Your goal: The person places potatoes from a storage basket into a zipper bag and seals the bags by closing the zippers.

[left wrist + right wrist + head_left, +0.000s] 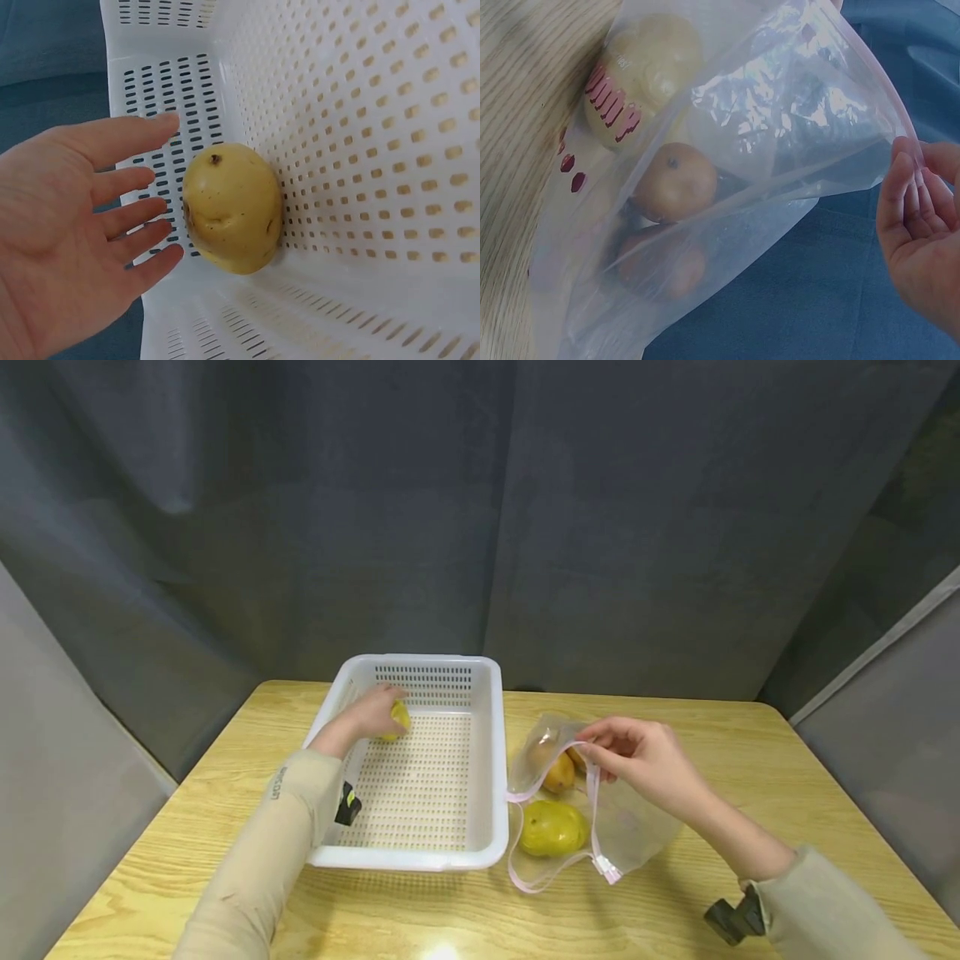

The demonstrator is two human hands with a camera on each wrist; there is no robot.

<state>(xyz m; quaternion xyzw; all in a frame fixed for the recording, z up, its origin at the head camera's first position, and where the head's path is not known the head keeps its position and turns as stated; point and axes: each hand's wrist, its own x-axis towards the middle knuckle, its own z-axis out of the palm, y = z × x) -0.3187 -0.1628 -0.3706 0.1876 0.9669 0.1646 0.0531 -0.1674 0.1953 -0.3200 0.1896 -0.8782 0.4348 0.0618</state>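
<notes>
In the far left corner of the white basket (497, 760) lies a yellow, lumpy, potato-like item (234, 210) with a dark spot and a dent. My left hand (82, 217) is beside it with fingers extended, a gap showing between them in the left wrist view. Right of the basket is a clear zip bag (637, 822) with a pink edge, its mouth spread. My right hand (645, 764) pinches that edge between thumb and fingers. Inside the bag are a large yellow-green fruit (553, 828) and two smaller orange-brown round fruits (676, 184), partly blurred by the plastic.
The basket has slotted walls and a perforated floor, and stands on a wooden table (750, 760). A white zip slider (606, 867) sits at the bag's near corner. Dark curtains (375, 527) hang behind the table, with grey panels at both sides.
</notes>
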